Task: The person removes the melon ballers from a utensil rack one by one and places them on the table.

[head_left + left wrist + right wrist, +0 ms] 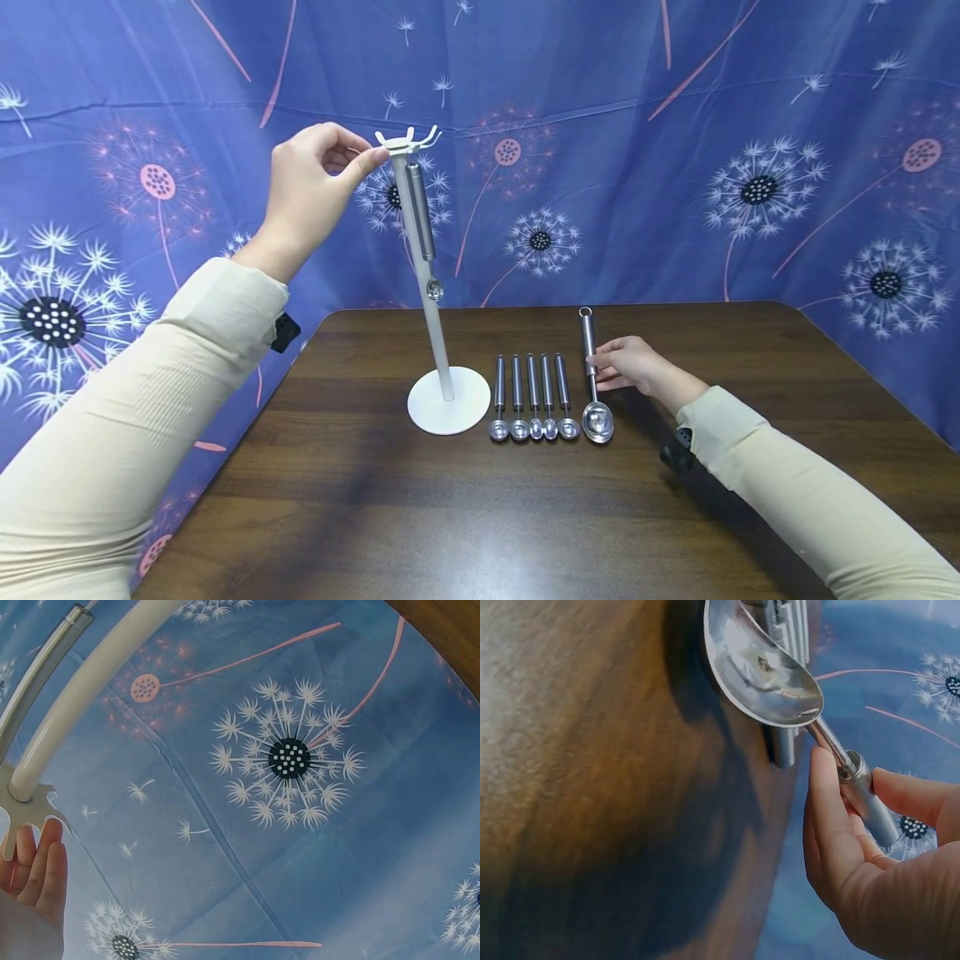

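At the upper left, my left hand (311, 179) pinches the hooked top of a white stand (435, 329) between thumb and fingers. The left wrist view shows its fingertips (51, 859) against the prongs. From one hook hangs a small steel melon baller (422, 212), bowl downward, alongside the pole. My right hand (630, 367) grips the handle of a large steel scoop (597, 422) from its right side. In the right wrist view, the scoop's hollow bowl (757, 667) shows, with thumb and fingers on either side of the handle.
Several smaller steel melon ballers (533, 383) lie in a row between the stand's round base (450, 421) and the large scoop, bowls toward me. All are on a brown wooden table (420, 517). Behind it hangs a blue dandelion-print cloth (600, 167).
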A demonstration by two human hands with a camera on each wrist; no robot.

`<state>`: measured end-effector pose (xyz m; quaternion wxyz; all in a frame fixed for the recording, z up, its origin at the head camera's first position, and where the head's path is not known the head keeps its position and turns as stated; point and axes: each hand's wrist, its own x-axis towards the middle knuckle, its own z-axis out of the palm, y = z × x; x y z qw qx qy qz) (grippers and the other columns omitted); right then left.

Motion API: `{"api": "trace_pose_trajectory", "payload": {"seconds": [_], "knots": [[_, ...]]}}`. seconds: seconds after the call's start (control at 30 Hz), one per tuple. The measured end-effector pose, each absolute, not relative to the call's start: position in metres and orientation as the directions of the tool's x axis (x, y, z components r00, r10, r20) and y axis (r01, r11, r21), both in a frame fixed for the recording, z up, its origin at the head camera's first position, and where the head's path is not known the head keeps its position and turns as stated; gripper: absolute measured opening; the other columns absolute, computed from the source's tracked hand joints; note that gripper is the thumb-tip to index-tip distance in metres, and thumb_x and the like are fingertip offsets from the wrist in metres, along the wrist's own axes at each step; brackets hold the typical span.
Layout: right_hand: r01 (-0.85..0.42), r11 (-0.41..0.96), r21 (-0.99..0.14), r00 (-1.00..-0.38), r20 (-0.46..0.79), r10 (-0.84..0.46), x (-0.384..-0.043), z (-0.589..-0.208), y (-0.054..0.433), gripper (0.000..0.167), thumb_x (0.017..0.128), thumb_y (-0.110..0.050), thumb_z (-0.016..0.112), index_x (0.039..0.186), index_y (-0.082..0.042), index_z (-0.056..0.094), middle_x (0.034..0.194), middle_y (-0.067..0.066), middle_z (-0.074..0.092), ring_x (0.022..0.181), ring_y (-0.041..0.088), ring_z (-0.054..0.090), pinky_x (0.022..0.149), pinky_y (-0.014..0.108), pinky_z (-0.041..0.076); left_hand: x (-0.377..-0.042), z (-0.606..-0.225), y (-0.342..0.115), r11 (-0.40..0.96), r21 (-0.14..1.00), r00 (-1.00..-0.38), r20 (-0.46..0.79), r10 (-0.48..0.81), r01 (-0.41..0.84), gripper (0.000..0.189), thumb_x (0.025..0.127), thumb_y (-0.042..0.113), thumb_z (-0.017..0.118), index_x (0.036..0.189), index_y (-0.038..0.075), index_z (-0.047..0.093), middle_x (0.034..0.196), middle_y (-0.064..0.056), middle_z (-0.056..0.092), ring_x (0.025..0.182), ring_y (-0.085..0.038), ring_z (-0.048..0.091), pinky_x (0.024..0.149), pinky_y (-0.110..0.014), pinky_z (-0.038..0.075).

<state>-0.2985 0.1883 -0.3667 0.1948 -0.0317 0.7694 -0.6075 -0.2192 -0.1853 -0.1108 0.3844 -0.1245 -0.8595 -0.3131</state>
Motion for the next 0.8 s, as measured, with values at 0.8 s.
{"api": "trace_pose_trajectory", "payload": {"seconds": [0.8], "knots": [[0.276,0.371,-0.887,-0.861,-0.4,-0.314,-0.291,-0.393,0.183,0.037,0.094,-0.006,0.06,0.12,0.017,0.045,0.078,0.007,0.054,0.068,0.013,0.061,0.073,0.028,0.062,-0.218,-0.111,-0.184,0.774,0.437,-0.668,0.744,-0.025,0.458,0.039,0.087,0.043,0.07,0.102,0.008,0.072,0.086,0.013,0.06,0.079,0.004,0.055,0.08,-0.014,0.049]]}}
